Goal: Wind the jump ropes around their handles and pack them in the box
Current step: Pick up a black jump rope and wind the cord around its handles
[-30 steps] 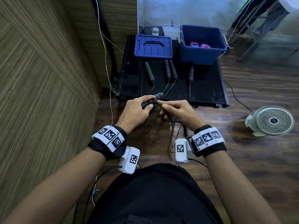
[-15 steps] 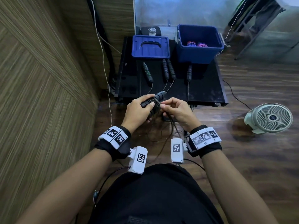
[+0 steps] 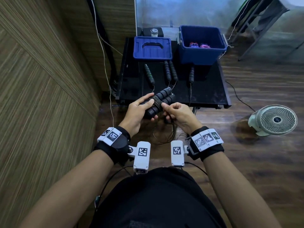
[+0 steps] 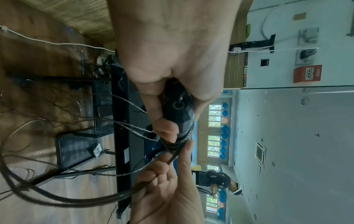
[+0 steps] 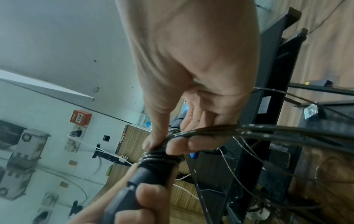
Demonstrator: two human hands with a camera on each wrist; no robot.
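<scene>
Head cam shows the person's left hand (image 3: 137, 111) wrapped around a pair of ribbed black foam jump-rope handles (image 3: 162, 100) held side by side, out in front of the low black table (image 3: 205, 94). Several turns of thin dark rope (image 3: 157, 102) already sit around the middle of the 2 handles. The right hand (image 3: 178, 115) pinches the loose rope between thumb and fingertips right beside those coils; right wrist cam shows the strands (image 5: 268, 131) running through the fingers and trailing off toward the floor.

On the table, the open deep blue plastic box (image 3: 201, 53) stands at the back right with 2 wound bundles in it, a blue-ish one (image 3: 193, 45) and a pink one (image 3: 205, 46), touching each other. Its flat blue lid (image 3: 152, 48) lies just to the left. In front of them, 4 more dark handles (image 3: 171, 70) lie on the tabletop with thin ropes hanging off the near edge. A small white fan (image 3: 274, 120) sits on the wooden floor well to the right.
</scene>
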